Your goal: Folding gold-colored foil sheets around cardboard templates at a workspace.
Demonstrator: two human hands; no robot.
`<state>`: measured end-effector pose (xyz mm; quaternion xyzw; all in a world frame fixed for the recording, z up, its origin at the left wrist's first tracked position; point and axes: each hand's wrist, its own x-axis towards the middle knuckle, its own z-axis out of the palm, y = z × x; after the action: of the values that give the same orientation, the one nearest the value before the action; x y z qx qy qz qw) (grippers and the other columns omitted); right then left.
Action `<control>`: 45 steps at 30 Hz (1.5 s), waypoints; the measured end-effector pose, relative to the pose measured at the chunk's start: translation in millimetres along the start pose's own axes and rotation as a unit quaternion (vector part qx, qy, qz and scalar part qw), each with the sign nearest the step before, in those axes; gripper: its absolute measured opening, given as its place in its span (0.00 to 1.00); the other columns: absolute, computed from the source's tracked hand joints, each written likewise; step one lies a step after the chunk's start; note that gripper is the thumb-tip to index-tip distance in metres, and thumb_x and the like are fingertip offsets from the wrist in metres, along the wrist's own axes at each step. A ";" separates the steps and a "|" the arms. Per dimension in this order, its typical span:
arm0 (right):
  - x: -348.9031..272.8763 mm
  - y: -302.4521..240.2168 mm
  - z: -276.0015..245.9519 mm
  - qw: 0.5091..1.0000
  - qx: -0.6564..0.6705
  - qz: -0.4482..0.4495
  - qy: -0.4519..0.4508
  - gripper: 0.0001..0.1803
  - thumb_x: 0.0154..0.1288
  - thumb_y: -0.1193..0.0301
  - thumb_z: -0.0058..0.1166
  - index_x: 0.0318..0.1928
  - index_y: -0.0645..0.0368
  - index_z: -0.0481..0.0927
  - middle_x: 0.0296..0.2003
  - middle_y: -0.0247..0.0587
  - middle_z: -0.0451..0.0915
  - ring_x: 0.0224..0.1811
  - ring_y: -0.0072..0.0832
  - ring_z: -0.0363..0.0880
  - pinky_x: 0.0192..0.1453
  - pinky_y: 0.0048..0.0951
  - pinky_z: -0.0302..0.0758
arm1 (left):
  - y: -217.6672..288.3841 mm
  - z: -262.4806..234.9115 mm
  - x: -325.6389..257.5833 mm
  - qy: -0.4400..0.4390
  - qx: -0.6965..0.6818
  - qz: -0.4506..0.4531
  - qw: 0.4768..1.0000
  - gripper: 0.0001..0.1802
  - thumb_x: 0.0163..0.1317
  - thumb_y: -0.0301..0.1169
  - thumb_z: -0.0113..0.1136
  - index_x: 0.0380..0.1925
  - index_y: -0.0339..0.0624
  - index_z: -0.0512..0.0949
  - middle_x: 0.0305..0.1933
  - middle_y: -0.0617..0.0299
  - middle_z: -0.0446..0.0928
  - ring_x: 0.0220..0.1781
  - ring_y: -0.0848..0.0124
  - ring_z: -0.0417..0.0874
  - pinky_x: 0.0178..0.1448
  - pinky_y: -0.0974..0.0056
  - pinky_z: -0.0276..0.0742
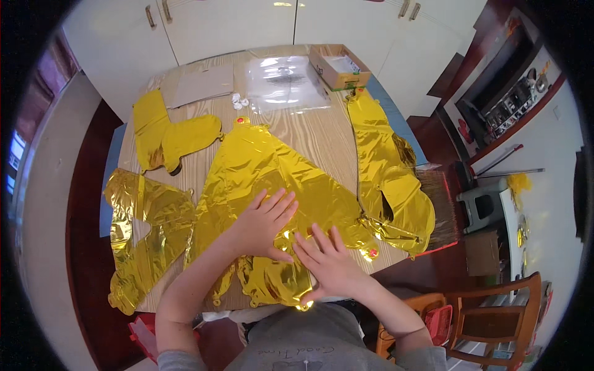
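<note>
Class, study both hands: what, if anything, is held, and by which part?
Nothing appears held: the left hand and right hand rest, fingers spread, on the large middle gold foil sheet.

White cabinets [232,28] at back; grey stool [482,207] right; wooden chair [525,315] nearer.

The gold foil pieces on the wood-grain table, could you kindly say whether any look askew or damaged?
The long, crumpled gold foil piece at right looks askew: its lower end is bunched and appears to overhang the table. I cannot make out any tear.
</note>
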<state>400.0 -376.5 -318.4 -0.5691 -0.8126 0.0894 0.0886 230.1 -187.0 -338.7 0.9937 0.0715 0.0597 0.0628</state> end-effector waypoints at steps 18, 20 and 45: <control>-46.1 -15.5 32.1 0.968 -0.047 -0.111 0.222 0.13 0.58 0.64 0.61 0.44 0.48 0.83 0.48 0.26 0.82 0.54 0.23 0.79 0.62 0.34 0.70 | -0.8 2.0 -3.0 0.014 -0.001 0.001 1.000 0.62 0.48 0.76 0.53 0.69 0.33 0.61 0.75 0.45 0.57 0.78 0.51 0.55 0.77 0.42 0.46; -47.1 -13.9 35.6 0.968 -0.050 -0.119 0.217 0.14 0.57 0.63 0.61 0.44 0.48 0.83 0.50 0.26 0.82 0.55 0.23 0.78 0.63 0.34 0.69 | -0.2 1.4 -3.8 0.013 0.000 0.002 1.000 0.62 0.49 0.76 0.53 0.69 0.33 0.60 0.75 0.45 0.57 0.78 0.50 0.54 0.77 0.42 0.45; -52.6 -31.4 50.6 0.966 -0.042 -0.044 0.252 0.13 0.57 0.62 0.62 0.42 0.48 0.81 0.44 0.26 0.82 0.53 0.25 0.77 0.61 0.39 0.67 | -1.9 0.3 -3.3 0.021 -0.009 0.012 1.000 0.60 0.49 0.75 0.53 0.69 0.34 0.62 0.75 0.44 0.58 0.78 0.50 0.55 0.77 0.41 0.46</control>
<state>376.7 -438.8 -361.9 -0.5402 -0.7911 -0.0955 0.2706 226.7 -185.7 -339.6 0.9924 0.0607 0.0816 0.0690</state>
